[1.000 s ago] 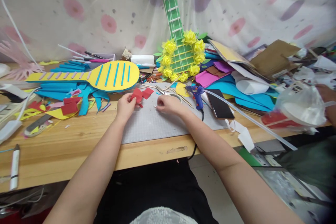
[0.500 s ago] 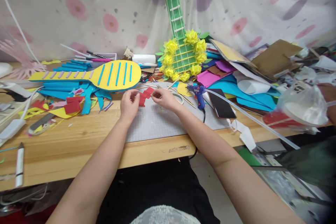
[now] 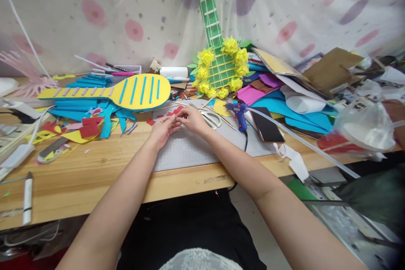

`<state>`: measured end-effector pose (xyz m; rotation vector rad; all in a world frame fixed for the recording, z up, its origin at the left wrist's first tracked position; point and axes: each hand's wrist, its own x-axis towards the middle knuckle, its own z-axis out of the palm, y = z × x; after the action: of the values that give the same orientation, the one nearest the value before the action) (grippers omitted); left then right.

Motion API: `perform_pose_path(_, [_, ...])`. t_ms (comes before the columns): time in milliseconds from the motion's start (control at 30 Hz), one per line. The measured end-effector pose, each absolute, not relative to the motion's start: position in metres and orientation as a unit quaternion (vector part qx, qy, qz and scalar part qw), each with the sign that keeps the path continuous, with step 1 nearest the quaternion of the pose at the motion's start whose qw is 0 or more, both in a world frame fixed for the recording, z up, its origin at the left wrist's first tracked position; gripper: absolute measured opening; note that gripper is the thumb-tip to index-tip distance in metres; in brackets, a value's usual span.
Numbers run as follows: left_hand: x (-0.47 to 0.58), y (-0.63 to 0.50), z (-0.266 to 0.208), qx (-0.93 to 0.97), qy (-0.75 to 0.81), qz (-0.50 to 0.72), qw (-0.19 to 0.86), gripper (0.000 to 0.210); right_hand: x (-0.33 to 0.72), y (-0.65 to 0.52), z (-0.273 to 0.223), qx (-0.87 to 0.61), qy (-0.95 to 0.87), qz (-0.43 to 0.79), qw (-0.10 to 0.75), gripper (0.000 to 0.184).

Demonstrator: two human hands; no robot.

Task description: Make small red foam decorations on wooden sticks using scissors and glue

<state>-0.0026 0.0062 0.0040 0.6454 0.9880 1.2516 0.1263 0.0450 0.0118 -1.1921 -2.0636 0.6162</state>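
My left hand (image 3: 164, 130) is turned palm up above the grey cutting mat (image 3: 186, 154), its fingers stretched toward the right. Touching those fingertips is my right hand (image 3: 192, 119), whose fingers are pinched together. Whatever lies in the pinch, if anything, is hidden. Red paper pieces (image 3: 173, 111) lie on the mat just behind both hands, and a smaller red scrap (image 3: 151, 122) sits left of them. Beside my right hand rest white-handled scissors (image 3: 215, 120).
A blue glue gun (image 3: 239, 114) and a black phone (image 3: 268, 125) lie on the right. Behind stand a yellow paper instrument (image 3: 142, 92) and a green one (image 3: 215, 29) with yellow flowers. A bagged red-and-white tub (image 3: 357, 135) is far right.
My hands have come together, and the left has turned palm up. The red paper that was between them now shows behind them. More of the scissors is visible.
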Motion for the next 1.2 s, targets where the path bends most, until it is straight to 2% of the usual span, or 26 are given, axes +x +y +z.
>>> perform_pose_path(167, [-0.003,0.008,0.0,0.292,0.454,0.584,0.606,0.01,0.135,0.035,0.019,-0.433,-0.812,0.235,0.313,0.019])
perform_pose_path(267, [-0.004,0.008,0.001,0.313,0.461,0.583,0.591,0.014,0.166,0.024,0.027,-0.503,-0.791,0.201,0.283,0.021])
perform_pose_path(333, [-0.003,0.007,0.002,0.315,0.461,0.588,0.585,0.014,0.197,0.016,0.03,-0.59,-0.759,0.158,0.227,0.019])
perform_pose_path(467, [-0.001,0.006,0.003,0.343,0.454,0.593,0.57,0.024,0.258,0.002,0.032,-0.728,-0.676,0.078,0.085,0.028])
perform_pose_path(567, [0.0,0.005,0.001,0.371,0.453,0.596,0.55,0.03,0.282,-0.002,0.034,-0.766,-0.639,0.048,0.051,0.03])
perform_pose_path(867, [-0.005,0.007,0.001,0.346,0.474,0.613,0.529,0.022,0.282,0.01,0.023,-0.807,-0.583,0.014,0.092,0.055])
perform_pose_path(1033, [-0.004,0.007,0.001,0.345,0.478,0.611,0.528,0.019,0.279,0.021,0.018,-0.793,-0.603,0.002,0.087,0.045])
perform_pose_path(1200, [-0.004,0.008,0.001,0.34,0.481,0.621,0.517,0.019,0.281,0.03,0.027,-0.779,-0.613,0.028,0.13,0.044])
